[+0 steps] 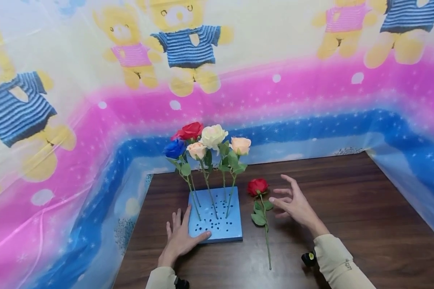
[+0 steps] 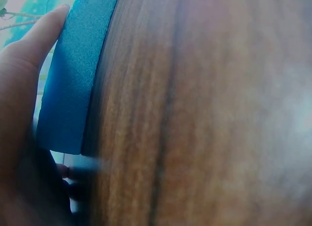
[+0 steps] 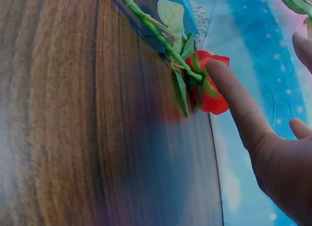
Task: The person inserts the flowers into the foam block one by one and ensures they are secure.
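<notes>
Hands first: the left hand (image 1: 181,237) lies flat, fingers straight, against the near-left corner of the square blue foam block (image 1: 217,218) on the dark wooden bench (image 1: 347,208). The right hand (image 1: 296,204) hovers spread, holding nothing, beside the loose red rose (image 1: 258,186) lying on the bench. A careless grab could, I judge, knock the five standing roses (image 1: 209,140) behind.
</notes>
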Motion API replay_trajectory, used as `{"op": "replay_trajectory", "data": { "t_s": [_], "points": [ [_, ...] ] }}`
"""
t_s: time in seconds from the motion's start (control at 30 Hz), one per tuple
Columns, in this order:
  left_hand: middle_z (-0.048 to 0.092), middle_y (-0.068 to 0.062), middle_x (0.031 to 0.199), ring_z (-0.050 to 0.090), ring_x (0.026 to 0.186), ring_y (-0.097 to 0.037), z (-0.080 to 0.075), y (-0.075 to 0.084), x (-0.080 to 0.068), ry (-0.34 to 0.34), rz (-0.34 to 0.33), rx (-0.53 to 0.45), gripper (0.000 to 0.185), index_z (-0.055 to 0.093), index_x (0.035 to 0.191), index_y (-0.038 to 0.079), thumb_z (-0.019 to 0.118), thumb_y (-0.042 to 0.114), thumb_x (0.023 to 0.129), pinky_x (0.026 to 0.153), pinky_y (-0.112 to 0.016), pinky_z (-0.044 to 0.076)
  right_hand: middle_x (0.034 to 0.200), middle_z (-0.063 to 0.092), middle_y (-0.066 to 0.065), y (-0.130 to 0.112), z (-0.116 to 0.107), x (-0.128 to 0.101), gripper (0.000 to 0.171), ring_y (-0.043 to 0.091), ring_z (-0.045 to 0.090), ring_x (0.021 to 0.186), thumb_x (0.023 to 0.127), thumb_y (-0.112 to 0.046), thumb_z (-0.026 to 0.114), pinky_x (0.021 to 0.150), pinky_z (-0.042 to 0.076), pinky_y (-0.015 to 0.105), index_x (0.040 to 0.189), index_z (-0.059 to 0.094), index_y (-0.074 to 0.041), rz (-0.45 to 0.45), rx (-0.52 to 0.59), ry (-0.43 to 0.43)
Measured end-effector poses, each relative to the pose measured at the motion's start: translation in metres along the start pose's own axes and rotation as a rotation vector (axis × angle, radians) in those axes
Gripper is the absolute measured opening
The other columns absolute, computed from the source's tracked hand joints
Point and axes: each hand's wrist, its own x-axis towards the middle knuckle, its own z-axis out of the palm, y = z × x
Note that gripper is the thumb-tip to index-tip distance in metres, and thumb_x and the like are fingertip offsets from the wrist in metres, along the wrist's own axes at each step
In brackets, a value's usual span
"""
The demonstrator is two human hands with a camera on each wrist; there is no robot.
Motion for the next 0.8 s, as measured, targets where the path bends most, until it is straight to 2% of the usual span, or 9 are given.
{"op": "replay_trajectory", "data": {
  "t_s": [0.33,0.57,0.8],
  "points": [
    [0.009,-0.035,0.181,-0.002,0.168,-0.059,0.002,-0.003,-0.003,0.045,0.029,-0.044,0.13,0.019,0.181,0.02,0.082,0.08,0.084,0.127,-0.083,-0.007,0.164,0.044,0.037,0.011,0.004,-0.006,0.104,0.052,0.071,0.125,0.1,-0.017,0.087,0.075,0.067,0.065,0.177,0.017,-0.026,0.085,0.008,-0.095],
    [0.007,-0.032,0.183,-0.004,0.169,-0.056,0.002,-0.002,-0.003,0.025,0.01,-0.014,0.129,0.016,0.182,0.023,0.081,0.078,0.085,0.128,-0.082,-0.007,0.16,0.044,0.04,0.017,0.009,-0.012,0.109,0.046,0.074,0.12,0.098,-0.011,0.088,0.074,0.067,0.065,0.178,0.015,-0.022,0.149,0.039,-0.131],
    [0.007,-0.032,0.183,-0.003,0.169,-0.056,0.002,-0.002,-0.005,0.024,0.016,-0.017,0.128,0.017,0.181,0.022,0.082,0.077,0.085,0.128,-0.082,-0.006,0.152,0.049,0.04,0.017,0.018,-0.022,0.1,0.042,0.077,0.114,0.1,-0.005,0.085,0.072,0.068,0.062,0.176,0.021,-0.015,0.195,0.023,-0.145]
  ]
}}
